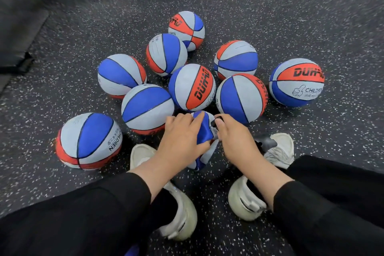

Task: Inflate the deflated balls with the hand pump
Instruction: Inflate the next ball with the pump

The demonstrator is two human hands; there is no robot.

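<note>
A crumpled, deflated blue, grey and orange ball (204, 131) lies on the floor between my feet. My left hand (182, 139) grips its folded blue panel from the left. My right hand (234, 137) pinches a small black part (217, 120) at the ball's top right edge, probably the pump's nozzle. A dark piece of the pump (267, 143) shows on the floor beside my right shoe, mostly hidden by my forearm.
Several round balls of the same colours sit in a cluster on the speckled black rubber floor (291, 16) just beyond my hands, the nearest (147, 108) touching distance away. My white shoes (178, 214) flank the ball. A grey mat (18, 27) lies far left.
</note>
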